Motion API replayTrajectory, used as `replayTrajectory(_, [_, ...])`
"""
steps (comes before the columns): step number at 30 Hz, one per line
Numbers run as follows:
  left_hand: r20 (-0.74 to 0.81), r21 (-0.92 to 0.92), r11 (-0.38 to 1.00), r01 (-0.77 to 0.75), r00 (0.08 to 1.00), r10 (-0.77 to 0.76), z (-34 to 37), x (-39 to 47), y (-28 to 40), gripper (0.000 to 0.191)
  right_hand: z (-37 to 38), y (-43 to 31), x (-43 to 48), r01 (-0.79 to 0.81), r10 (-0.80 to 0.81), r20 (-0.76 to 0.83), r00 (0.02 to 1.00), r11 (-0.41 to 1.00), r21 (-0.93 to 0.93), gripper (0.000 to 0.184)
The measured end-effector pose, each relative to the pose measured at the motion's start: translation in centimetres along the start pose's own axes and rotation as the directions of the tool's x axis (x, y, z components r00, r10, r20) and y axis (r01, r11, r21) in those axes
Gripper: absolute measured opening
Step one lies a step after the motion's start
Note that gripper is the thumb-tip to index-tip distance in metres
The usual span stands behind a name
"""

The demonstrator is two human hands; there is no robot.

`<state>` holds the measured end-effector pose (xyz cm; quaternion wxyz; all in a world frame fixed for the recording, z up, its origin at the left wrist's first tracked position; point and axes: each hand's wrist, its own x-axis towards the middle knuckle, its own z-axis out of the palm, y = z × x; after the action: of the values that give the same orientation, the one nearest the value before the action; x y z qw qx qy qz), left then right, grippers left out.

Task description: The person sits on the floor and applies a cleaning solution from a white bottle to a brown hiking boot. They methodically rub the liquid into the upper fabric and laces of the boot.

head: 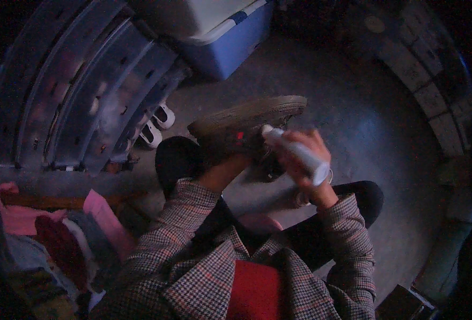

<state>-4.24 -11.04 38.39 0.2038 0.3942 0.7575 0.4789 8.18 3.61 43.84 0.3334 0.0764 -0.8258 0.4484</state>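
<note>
A dark shoe (224, 138) with a thick brown-grey sole (256, 110) and a small red tag is held up in front of me, sole facing away. My left hand (236, 163) supports it, the wrist running into the shoe's opening; the fingers are hidden. In my right hand (306, 148) is a white tube or bottle (300, 154), its pale tip (267, 128) pointing at the shoe's side. Whether the tip touches the shoe cannot be made out in the dim, blurred picture. Shoelaces seem to hang below the tip.
Clear stacked drawers (112, 96) stand on the left, with white shoes (164, 116) at their foot. A blue bin with a pale lid (228, 52) is ahead. Pink and dark red cloths (62, 244) lie at left. Pale blocks (431, 100) line the right side.
</note>
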Motion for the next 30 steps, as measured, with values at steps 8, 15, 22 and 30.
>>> replayTrajectory(8, [-0.012, -0.032, 0.999, 0.007, 1.0, -0.007, 0.3, 1.6, 0.0, 0.054, 0.0, 4.2, 1.3, -0.081, 0.073, -0.044, 0.996, 0.97, -0.23, 0.033])
replayTrajectory(15, [-0.013, -0.107, 0.994, -0.004, 1.0, 0.003, 0.0, 1.7, -0.8, 0.052, -1.5, 3.4, 1.3, -0.216, 0.227, -0.194, 0.954, 0.973, 0.076, 0.028])
replayTrajectory(22, [-0.12, -0.189, 0.982, -0.018, 0.993, -0.005, -0.9, 0.3, -4.2, 0.05, -1.8, 3.8, 1.1, -0.228, 0.278, -0.267, 0.923, 0.952, 0.203, 0.029])
replayTrajectory(30, [-0.081, -0.227, 0.974, -0.016, 0.997, -0.002, -1.2, -0.3, -3.9, 0.048, -2.4, 3.7, 0.8, -0.269, 0.347, -0.252, 0.903, 0.916, 0.299, 0.028])
